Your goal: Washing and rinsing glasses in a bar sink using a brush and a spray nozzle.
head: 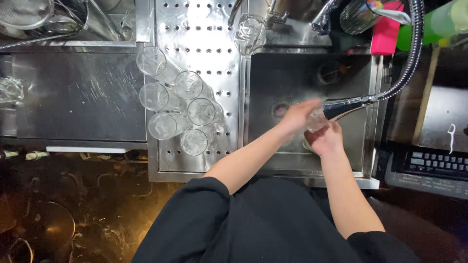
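Note:
Over the steel sink (263, 83) both my hands meet around a small clear glass (317, 121). My left hand (298, 117) lies over the top of the glass, blurred by motion. From below, my right hand (325, 139) grips the same glass. The black spray head of a flexible hose tap (347, 107) points at the glass from the right, almost touching it. How the fingers sit on the glass is partly hidden.
Several upturned clear glasses (175, 104) stand on the perforated steel drainboard (200, 29) left of the sink. Another glass (250, 33) sits by the taps. A pink sponge (385, 31) and green bottle (436, 24) are at the back right; a keyboard (434, 163) lies right.

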